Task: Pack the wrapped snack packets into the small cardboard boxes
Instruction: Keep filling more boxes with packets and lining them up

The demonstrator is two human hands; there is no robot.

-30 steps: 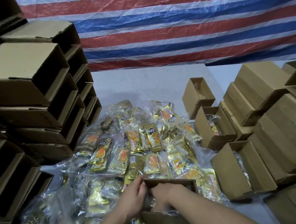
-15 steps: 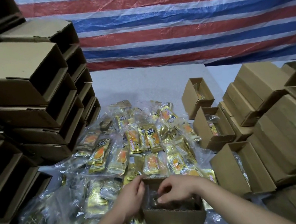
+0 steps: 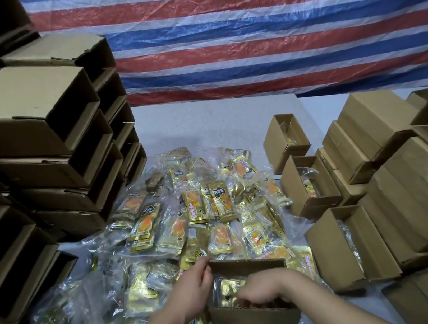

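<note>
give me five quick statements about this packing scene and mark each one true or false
1. The right hand reaches down into the open box in front of the person. True.
2. The left hand lies flat on the packet pile, away from that box. False: it holds the box's left end.
3. The three open boxes lined up on the right are all empty. False: each shows a packet inside.
4. A red, white and blue striped tarp hangs behind the table. True.
5. The stacked boxes on the left have their lids taped shut. False: their dark open sides show.
</note>
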